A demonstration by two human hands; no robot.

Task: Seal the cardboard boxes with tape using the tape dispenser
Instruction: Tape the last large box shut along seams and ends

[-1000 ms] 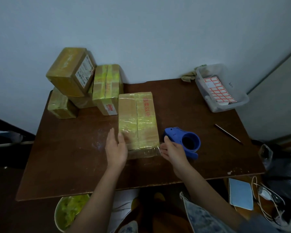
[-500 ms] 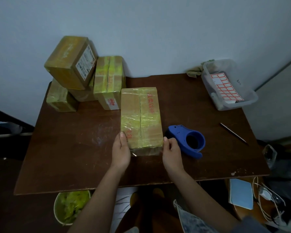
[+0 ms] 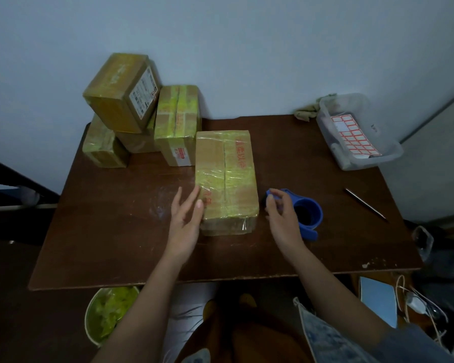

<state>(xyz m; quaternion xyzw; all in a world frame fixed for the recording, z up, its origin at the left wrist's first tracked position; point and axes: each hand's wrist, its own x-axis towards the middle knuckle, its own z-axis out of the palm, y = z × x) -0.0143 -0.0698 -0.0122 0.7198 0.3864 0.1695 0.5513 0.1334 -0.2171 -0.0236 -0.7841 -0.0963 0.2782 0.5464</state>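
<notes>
A cardboard box (image 3: 226, 176) wrapped in clear tape, with red characters on top, lies in the middle of the brown table (image 3: 110, 231). My left hand (image 3: 185, 218) is beside the box's near left corner, fingers straight, its fingertips at the box's edge. My right hand (image 3: 282, 218) hovers just right of the box with fingers loosely curled, holding nothing. The blue tape dispenser (image 3: 303, 213) lies on the table directly behind my right hand, partly hidden by it.
Several taped boxes (image 3: 142, 113) are stacked at the back left against the wall. A clear plastic bin (image 3: 359, 132) with red-bordered labels stands at the back right. A pen (image 3: 366, 204) lies on the right. A bin of scraps (image 3: 108, 313) sits below the table's front edge.
Both hands gripped the box's near end half a second ago. Now they have let go and drawn apart, the right one toward the tape dispenser.
</notes>
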